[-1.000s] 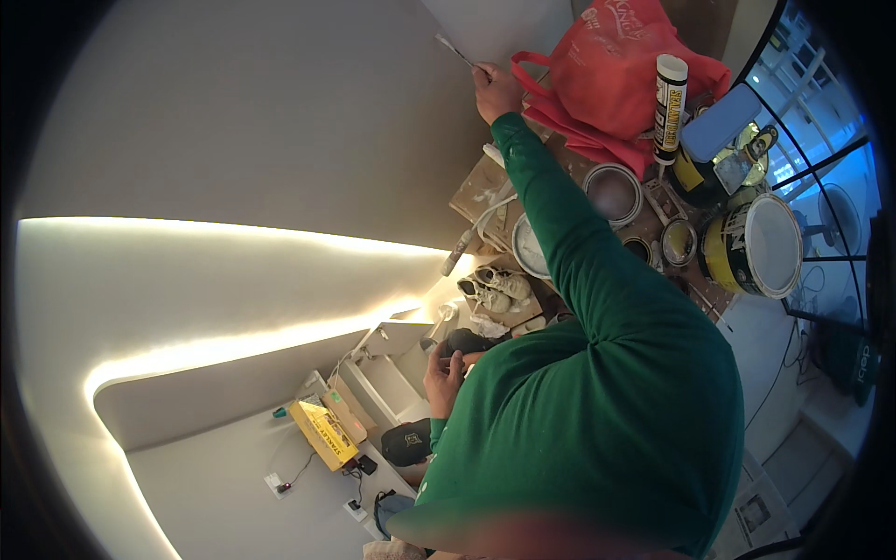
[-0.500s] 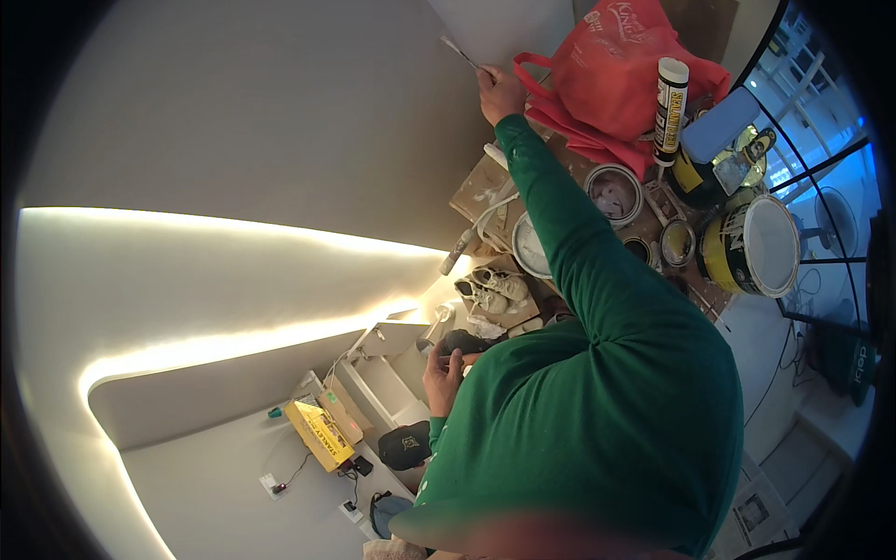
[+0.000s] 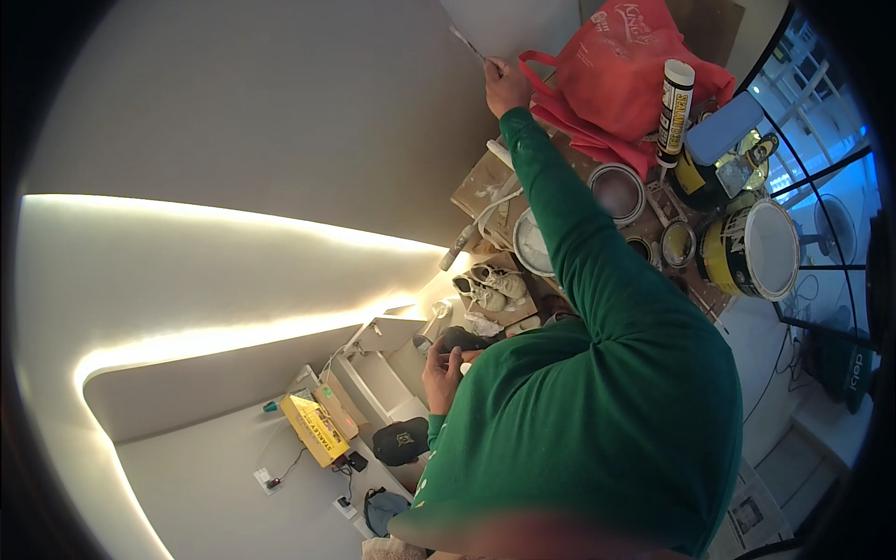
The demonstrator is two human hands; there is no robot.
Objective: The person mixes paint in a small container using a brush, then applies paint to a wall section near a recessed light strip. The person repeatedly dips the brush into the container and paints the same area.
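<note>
My right hand (image 3: 507, 86) is stretched far forward, its fingers pinched round the handle of a thin paintbrush (image 3: 474, 49). The brush's pale tip is close to the grey wall (image 3: 373, 103); whether it touches, I cannot tell. My left hand (image 3: 441, 378) stays near my body with curled fingers. A small white thing shows beside its fingers, mostly hidden by my green shirt, and I cannot make out what it is. Just beyond that hand lies a dark rounded object (image 3: 460, 340). A red cloth bag (image 3: 607, 75) stands to the right of my right hand.
Beneath my right arm are open paint cans (image 3: 617, 194), a pair of pale shoes (image 3: 495, 285) and a paint-stained board (image 3: 481, 187). A sealant tube (image 3: 674, 117) and a large bucket (image 3: 770, 250) stand on the right. Lit strips edge the wall recess; a yellow box (image 3: 315, 431) sits lower left.
My right hand and the paintbrush have shifted slightly up and to the right, still gripping. The whole view has tilted a little. My left hand keeps its pose.
</note>
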